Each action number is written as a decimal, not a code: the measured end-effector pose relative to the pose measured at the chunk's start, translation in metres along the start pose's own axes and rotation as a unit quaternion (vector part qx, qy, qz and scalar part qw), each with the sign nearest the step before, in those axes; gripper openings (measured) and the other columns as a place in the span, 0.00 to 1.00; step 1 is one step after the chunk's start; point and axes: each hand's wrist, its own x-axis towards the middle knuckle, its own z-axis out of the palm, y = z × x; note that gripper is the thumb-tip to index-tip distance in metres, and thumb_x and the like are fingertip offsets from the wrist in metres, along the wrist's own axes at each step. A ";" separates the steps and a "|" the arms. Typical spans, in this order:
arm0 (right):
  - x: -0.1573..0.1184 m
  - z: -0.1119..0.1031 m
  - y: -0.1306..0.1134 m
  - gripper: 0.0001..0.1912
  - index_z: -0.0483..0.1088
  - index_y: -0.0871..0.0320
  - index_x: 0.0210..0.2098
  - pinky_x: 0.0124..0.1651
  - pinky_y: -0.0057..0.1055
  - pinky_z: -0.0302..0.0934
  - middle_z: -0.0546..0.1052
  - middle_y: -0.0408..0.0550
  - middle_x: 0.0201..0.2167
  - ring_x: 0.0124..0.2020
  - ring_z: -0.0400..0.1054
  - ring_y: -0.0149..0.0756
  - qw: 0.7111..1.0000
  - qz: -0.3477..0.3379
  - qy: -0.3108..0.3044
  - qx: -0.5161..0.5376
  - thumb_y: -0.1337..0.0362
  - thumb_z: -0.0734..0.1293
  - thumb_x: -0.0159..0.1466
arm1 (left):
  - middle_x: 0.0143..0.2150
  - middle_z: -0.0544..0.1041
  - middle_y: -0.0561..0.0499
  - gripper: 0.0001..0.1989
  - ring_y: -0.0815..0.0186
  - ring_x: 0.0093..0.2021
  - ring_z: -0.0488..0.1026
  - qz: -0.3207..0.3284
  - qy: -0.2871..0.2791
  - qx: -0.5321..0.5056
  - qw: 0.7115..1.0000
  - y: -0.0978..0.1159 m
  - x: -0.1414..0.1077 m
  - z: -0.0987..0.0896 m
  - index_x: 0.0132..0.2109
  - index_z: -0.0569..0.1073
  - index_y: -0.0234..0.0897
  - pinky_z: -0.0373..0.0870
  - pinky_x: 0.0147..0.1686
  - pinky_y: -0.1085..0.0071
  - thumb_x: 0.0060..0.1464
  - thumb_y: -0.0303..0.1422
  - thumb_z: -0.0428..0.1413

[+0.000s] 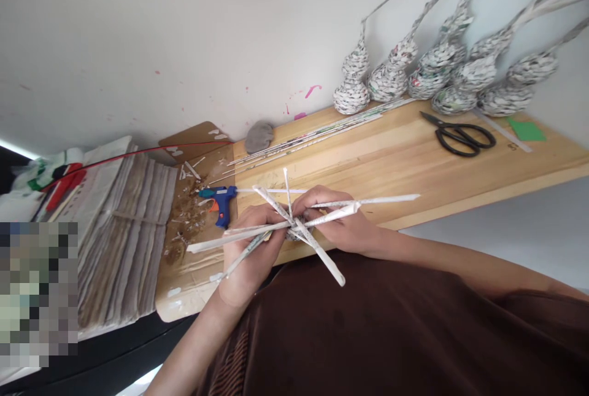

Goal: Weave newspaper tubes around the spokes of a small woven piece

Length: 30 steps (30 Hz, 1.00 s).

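Close to my body I hold a small woven newspaper piece (299, 234), from which several rolled paper tubes (319, 253) fan outward. My left hand (253, 248) is closed round its left side, with paper tubes passing over the fingers. On the other side my right hand (340, 224) pinches the work near the centre where the tubes meet, its fingers bent inward. Most of the woven body is hidden under the tubes and fingers. A blue glue gun (224, 204) lies just beyond my left hand.
Several gourd-shaped woven paper pieces (352, 98) lean against the wall. Black scissors (464, 135), a green paper scrap (527, 129), long paper tubes (317, 124) and a grey lump (259, 137) lie on the wooden table (396, 169). Stacked newspapers (133, 230) stand at left.
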 end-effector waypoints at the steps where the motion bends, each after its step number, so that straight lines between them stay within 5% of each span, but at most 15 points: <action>1: 0.000 0.000 0.000 0.08 0.77 0.56 0.39 0.46 0.36 0.71 0.81 0.50 0.39 0.41 0.76 0.38 1.000 0.002 -0.005 0.001 0.69 0.65 0.66 | 0.37 0.83 0.51 0.05 0.64 0.40 0.80 -0.006 -0.006 -0.001 1.000 0.000 0.000 0.000 0.32 0.77 0.40 0.76 0.41 0.68 0.57 0.28 0.62; 9: 0.002 0.005 0.011 0.06 0.75 0.57 0.36 0.31 0.28 0.67 0.79 0.45 0.29 0.29 0.73 0.34 0.989 0.102 0.102 -0.031 0.61 0.72 0.61 | 0.29 0.80 0.55 0.07 0.68 0.30 0.77 -0.027 -0.003 0.009 1.000 0.003 0.008 0.001 0.29 0.75 0.40 0.76 0.37 0.70 0.53 0.26 0.63; 13: 0.000 -0.002 0.007 0.07 0.74 0.57 0.27 0.28 0.28 0.61 0.77 0.43 0.24 0.25 0.70 0.31 0.986 0.046 0.051 -0.151 0.63 0.73 0.60 | 0.25 0.78 0.57 0.08 0.69 0.26 0.75 -0.055 0.015 0.009 0.998 0.011 0.012 0.007 0.27 0.73 0.39 0.74 0.29 0.74 0.50 0.24 0.62; 18: 0.002 -0.010 0.001 0.06 0.77 0.55 0.36 0.36 0.31 0.65 0.80 0.47 0.31 0.32 0.73 0.35 0.980 -0.081 -0.017 -0.178 0.60 0.70 0.66 | 0.28 0.80 0.58 0.13 0.69 0.26 0.77 -0.093 0.003 -0.096 0.991 0.014 0.012 0.009 0.42 0.73 0.41 0.74 0.27 0.75 0.49 0.25 0.64; 25: 0.005 -0.009 -0.002 0.02 0.74 0.55 0.39 0.40 0.30 0.65 0.79 0.48 0.35 0.37 0.73 0.35 0.970 -0.099 -0.059 -0.215 0.66 0.69 0.66 | 0.31 0.82 0.57 0.12 0.69 0.29 0.79 -0.096 0.010 -0.029 0.995 0.013 0.011 0.006 0.43 0.76 0.40 0.75 0.32 0.76 0.50 0.25 0.63; 30: -0.002 -0.004 -0.006 0.03 0.74 0.56 0.36 0.36 0.28 0.65 0.79 0.46 0.32 0.32 0.73 0.34 0.985 -0.043 0.007 -0.165 0.70 0.68 0.63 | 0.32 0.83 0.57 0.04 0.70 0.31 0.80 -0.084 0.001 -0.024 0.996 0.014 0.009 0.004 0.37 0.80 0.41 0.75 0.33 0.78 0.53 0.28 0.64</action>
